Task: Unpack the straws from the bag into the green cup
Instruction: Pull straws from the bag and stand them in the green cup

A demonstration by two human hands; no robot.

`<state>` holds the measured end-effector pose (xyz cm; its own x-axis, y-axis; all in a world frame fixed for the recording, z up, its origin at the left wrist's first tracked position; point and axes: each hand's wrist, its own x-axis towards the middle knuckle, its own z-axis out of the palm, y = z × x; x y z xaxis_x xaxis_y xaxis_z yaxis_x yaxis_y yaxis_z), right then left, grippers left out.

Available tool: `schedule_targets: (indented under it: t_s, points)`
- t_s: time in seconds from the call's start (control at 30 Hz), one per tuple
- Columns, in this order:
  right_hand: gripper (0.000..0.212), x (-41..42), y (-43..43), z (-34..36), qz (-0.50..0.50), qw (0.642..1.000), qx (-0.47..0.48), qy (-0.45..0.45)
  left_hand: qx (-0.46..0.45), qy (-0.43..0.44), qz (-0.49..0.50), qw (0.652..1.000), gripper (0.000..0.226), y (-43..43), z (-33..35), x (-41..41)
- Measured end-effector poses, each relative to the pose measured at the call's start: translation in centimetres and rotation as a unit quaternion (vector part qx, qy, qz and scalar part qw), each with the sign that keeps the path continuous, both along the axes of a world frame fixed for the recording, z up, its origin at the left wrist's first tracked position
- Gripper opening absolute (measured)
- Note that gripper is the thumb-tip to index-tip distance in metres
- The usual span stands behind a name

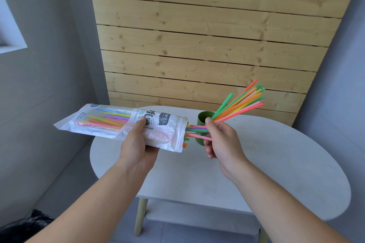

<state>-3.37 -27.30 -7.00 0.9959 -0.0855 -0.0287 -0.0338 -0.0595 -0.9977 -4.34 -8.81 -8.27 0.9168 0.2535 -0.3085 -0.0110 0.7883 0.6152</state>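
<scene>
Head view: a clear, crinkly plastic bag (122, 124) with a white printed label lies level in the air above the left end of the table (276, 163), its open mouth turned right. The left hand (136, 144) holds the bag from beneath, its grip closed, with the thumb pressed onto the label. Thin, smooth straws (110, 119) in pink, yellow, orange, green and purple fill the bag, and their ends poke out of the mouth. The right hand (221, 140) has its grip pinched on a few of these protruding straws, thumb against curled fingers. The green cup (203, 116), matte and round, stands on the table just behind the right hand's fingertips, which hide much of it. A fan of straws (241, 100) spreads up to the right; it probably leans out of the cup, though the hand covers its base. The table is white, oval and faintly speckled. Behind it is a wall (197, 35) of knotty pale wooden slats. A black sack (29, 223) is cut off at the lower left.
</scene>
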Motion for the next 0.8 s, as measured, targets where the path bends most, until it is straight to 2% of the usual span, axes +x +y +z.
schedule_targets:
  t_s: [0.13, 0.3, 0.57, 0.7, 0.8]
  points:
    - [0.044, -0.4, 0.2, -0.1, 0.017, 1.000, -0.009, 0.016, -0.006, 0.004, 0.003, 1.000, 0.022, 0.0, 0.1, 0.0]
    - [0.026, -0.6, 0.7, -0.3, 0.007, 1.000, 0.011, -0.004, -0.003, 0.009, 0.007, 1.000, 0.022, -0.1, 0.2, -0.2]
    - [0.015, 0.3, -0.8, 0.4, -0.013, 0.999, 0.027, -0.012, -0.007, 0.002, 0.005, 1.000, 0.018, 0.1, 0.5, -0.2]
    - [0.019, 0.4, -1.7, 0.4, 0.000, 1.000, 0.027, 0.001, -0.003, 0.004, 0.003, 1.000, 0.018, 0.0, 0.4, -0.1]
    - [0.030, 0.4, -1.8, 0.3, -0.004, 1.000, 0.027, -0.005, -0.008, 0.006, 0.008, 1.000, 0.021, 0.0, 0.5, -0.1]
